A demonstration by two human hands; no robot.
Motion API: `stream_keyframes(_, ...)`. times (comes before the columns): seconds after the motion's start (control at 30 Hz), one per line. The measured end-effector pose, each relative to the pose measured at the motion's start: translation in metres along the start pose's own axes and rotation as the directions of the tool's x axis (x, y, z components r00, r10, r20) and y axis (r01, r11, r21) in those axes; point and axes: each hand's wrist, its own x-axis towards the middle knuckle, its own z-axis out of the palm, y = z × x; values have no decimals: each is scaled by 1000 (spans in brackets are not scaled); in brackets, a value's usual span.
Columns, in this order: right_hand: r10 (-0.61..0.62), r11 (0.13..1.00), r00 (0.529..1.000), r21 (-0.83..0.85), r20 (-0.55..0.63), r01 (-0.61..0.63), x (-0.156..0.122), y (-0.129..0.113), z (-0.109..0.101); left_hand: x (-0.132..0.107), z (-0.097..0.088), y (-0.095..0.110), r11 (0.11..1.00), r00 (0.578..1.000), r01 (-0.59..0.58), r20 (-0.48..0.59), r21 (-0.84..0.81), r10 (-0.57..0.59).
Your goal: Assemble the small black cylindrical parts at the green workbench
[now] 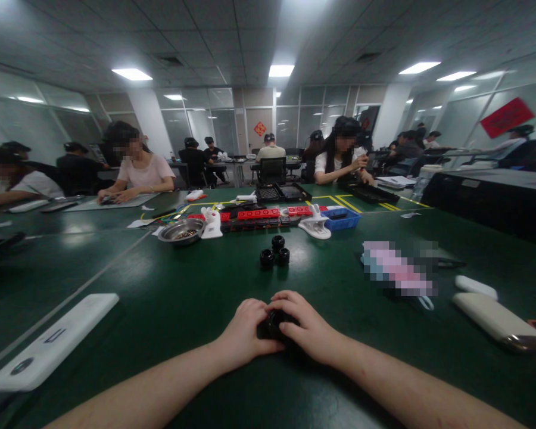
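A black round part is on or just above the green tabletop, nearer the wearer than the steel bowl and to its right; the grip of the left hand and right hand is clamped on it from either side. Its ringed end seems to face up and towards the wearer, but fingers hide its long axis. Three similar black parts stand grouped, right of the bowl
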Motion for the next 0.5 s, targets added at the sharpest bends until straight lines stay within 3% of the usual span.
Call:
stream_keyframes(0.07,8,999,1000,45,20,-9,0,2,0,0,0,0,1000,1000,-5,-2,6,5)
stream_keyframes(0.23,41,999,986,12,-160,-40,0,5,1,1,2,-2,1000,1000,-17,-3,19,17)
stream_keyframes(0.43,-10,999,998,31,-55,12,1,5,0,2,4,-3,999,1000,-17,-12,45,17)
stream_keyframes(0.5,14,998,997,63,-77,-9,0,7,0,1,4,-3,999,1000,-21,-14,45,21)
